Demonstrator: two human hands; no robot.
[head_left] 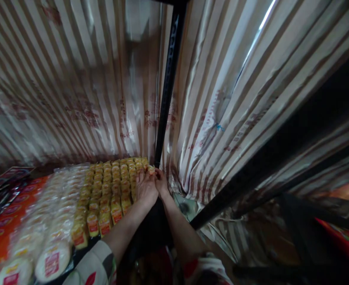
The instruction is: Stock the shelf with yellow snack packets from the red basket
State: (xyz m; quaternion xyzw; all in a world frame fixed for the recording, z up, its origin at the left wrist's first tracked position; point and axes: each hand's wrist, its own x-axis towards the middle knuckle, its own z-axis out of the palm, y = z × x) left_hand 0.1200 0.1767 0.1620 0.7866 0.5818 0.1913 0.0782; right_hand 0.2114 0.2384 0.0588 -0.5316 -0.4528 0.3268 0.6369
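Rows of small yellow wrapped packets with red labels stand closely packed on a dark shelf. My left hand lies over the far right end of these rows, palm down, with its fingers stretched out and slightly apart on the packets. Beside it, my right hand has its fingers curled in at the rightmost column. Between the two hands sits one yellow packet, which the right fingertips appear to grip. The fingertips are partly hidden and blurred.
Left of the packets are rows of clear-wrapped round white cakes, then orange-red packaging. A black upright post rises just beyond my hands. A dark diagonal beam crosses on the right. Striped sheeting hangs behind.
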